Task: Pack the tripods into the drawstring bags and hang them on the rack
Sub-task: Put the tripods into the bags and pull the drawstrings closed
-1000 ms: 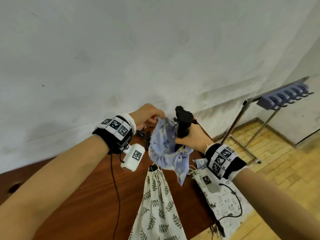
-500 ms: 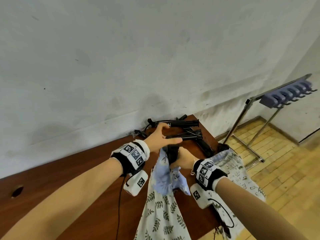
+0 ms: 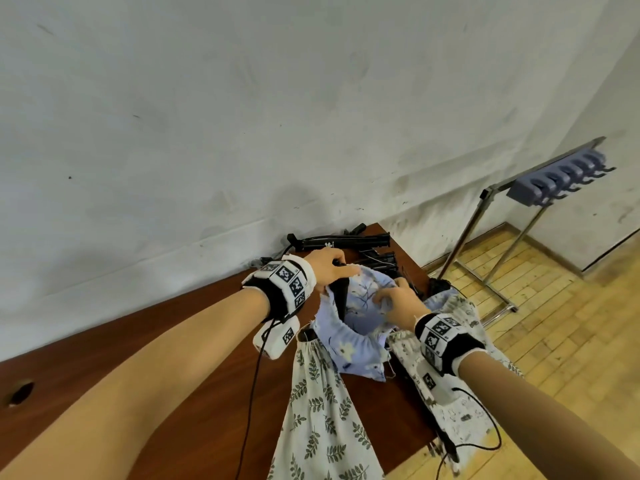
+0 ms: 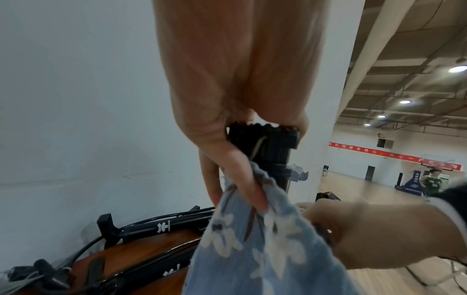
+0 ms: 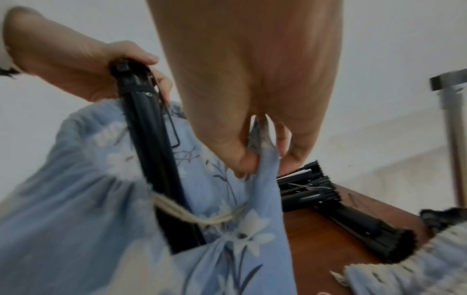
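A: Which way does the tripod (image 5: 149, 137) point?

B: It stands close to upright, long axis running top to bottom, leaning a little. Its lower part is down inside the blue floral bag (image 3: 349, 327), and its upper end sticks out of the bag's mouth above the wooden table (image 3: 173, 341).

A: Start at the left. What does the left hand (image 3: 329, 268) do?

B: Its forearm reaches in from the lower left, wrist band facing up. In the left wrist view the thumb and fingers are curled round the tripod's top end, and two fingers (image 4: 242, 179) also press the bag's gathered rim against the shaft. So it holds tripod and cloth together.

A: And lying around?

B: Just in front of the blue bag a leaf-print bag (image 3: 322, 420) lies flat, hanging over the table's near edge. Behind the hands, by the wall, more folded tripods (image 3: 346, 242) lie on their sides, mostly lengthwise along the wall, with black cords tangled among them. One of them sits close behind the bag's mouth.

A: Further right?

B: The right hand (image 3: 398, 299) comes from the lower right, knuckles up. The right wrist view shows thumb and fingers pinching the opposite rim of the blue bag, pulling the mouth wide. A cream drawstring (image 5: 192, 215) crosses the opening beside the shaft. Under that forearm lies a white patterned bag (image 3: 460, 403), partly off the table's corner. Well apart, on the wooden floor, stands the metal rack (image 3: 491, 216) with a row of blue hooks (image 3: 561, 178).
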{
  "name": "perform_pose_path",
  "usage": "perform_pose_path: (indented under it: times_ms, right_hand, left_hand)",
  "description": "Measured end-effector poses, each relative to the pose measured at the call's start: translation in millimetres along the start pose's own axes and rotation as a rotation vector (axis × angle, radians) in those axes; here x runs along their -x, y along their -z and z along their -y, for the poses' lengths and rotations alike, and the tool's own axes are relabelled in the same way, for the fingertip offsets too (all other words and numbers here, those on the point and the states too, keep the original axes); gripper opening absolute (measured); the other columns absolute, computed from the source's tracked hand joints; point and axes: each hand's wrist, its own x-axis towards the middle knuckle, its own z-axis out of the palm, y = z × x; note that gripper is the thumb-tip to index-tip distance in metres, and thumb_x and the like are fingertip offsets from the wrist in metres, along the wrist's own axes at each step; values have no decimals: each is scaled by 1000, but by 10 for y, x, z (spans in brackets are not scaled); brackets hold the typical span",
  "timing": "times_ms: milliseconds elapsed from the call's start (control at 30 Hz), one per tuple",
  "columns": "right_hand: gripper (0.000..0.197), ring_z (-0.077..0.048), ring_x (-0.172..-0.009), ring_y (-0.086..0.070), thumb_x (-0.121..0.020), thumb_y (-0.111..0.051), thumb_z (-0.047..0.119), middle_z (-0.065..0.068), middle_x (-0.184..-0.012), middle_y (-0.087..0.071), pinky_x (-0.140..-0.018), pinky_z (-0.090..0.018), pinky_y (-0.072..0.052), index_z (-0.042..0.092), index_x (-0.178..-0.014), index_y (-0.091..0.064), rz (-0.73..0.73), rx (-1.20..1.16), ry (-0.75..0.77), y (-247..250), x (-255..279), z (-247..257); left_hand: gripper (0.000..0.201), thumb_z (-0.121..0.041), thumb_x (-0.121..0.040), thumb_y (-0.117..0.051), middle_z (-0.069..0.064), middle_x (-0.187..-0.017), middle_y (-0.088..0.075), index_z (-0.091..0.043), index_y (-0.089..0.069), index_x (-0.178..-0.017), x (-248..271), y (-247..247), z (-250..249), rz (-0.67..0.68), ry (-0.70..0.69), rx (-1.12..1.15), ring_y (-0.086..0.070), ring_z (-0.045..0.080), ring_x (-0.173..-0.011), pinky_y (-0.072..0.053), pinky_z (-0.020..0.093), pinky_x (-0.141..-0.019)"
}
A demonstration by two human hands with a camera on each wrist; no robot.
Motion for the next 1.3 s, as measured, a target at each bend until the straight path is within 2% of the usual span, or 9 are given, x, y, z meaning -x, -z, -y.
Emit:
perform_pose_path:
  times_ms: [133,300,467,600,733,833,933,1100,1300]
  right_hand:
    - [30,-29,-119,-35,-91,-43,-6,-8,-110,-39,-86,-31,-36,6,-107,-66,-102,-72,14,164,139,-139]
    - [33,-34,-103,-53,-85,-47,-8,-14,-119,-45,-86,-36,-45,11,-104,-66,-124,20,-12,189,224,-347]
    - [47,-30,-87,-61,-69,-42,-20,-11,-91,-65,-73,-35,-50,12,-92,-69,-293,-122,-118,213,312,-507]
    - [35,-21,-64,-63,-80,-33,-19,-13,-78,-60,-60,-31,-50,6,-85,-57,-314,-853,-294,314,512,-461]
    - [33,-11,-42,-35,-86,-30,-11,-9,-71,-58,-40,-21,-38,10,-105,-47,-3,-1474,-419,683,767,-469]
    - [31,-10,-52,-29,-83,-45,-4,-11,-80,-54,-38,-16,-32,10,-110,-48,310,-1442,-265,1070,935,-423]
    - [24,-10,-51,-37,-82,-56,1,-9,-78,-54,-42,-17,-37,9,-104,-52,458,-1250,-116,1299,996,-167]
    - [13,-7,-41,-30,-88,-54,-6,-5,-64,-52,-35,-16,-23,6,-93,-60,214,-968,21,1526,975,220]
    - [17,-14,-51,-34,-87,-56,-9,-8,-63,-49,-48,-23,-29,5,-90,-66,-79,-1198,344,1612,899,545]
  left_hand:
    - [42,-53,-88,-54,8,-80,-49,-11,-46,-87,-53,-41,-114,32,13,74,-56,26,-74,-57,39,-65]
    - [40,-50,-92,-51,4,-71,-44,-11,-43,-86,-160,-106,-215,-56,31,38,-52,25,-68,-53,39,-66]
    - [38,-47,-93,-50,3,-67,-40,-11,-40,-85,-209,-200,-337,-61,32,4,-45,19,-51,-42,26,-42]
    - [35,-47,-93,-51,4,-68,-44,-13,-42,-87,-196,-246,-410,-66,73,48,-51,23,-48,-50,33,-49]
    - [36,-46,-92,-53,5,-68,-42,-17,-40,-77,-143,-255,-423,-116,101,92,-55,25,-50,-50,33,-46]
    - [33,-46,-91,-55,5,-76,-43,-15,-45,-85,-112,-287,-406,-136,129,159,-65,33,-74,-59,42,-59]
    - [40,-47,-91,-55,9,-86,-48,-10,-52,-103,-71,-309,-418,-169,146,183,-65,38,-88,-58,52,-69]
    - [39,-47,-92,-52,6,-73,-45,-8,-49,-87,-32,-325,-442,-221,137,96,-63,38,-95,-54,51,-81]
    - [52,-49,-95,-45,18,-114,-60,-5,-50,-122,-29,-359,-524,-196,166,-56,-60,33,-94,-48,34,-79]
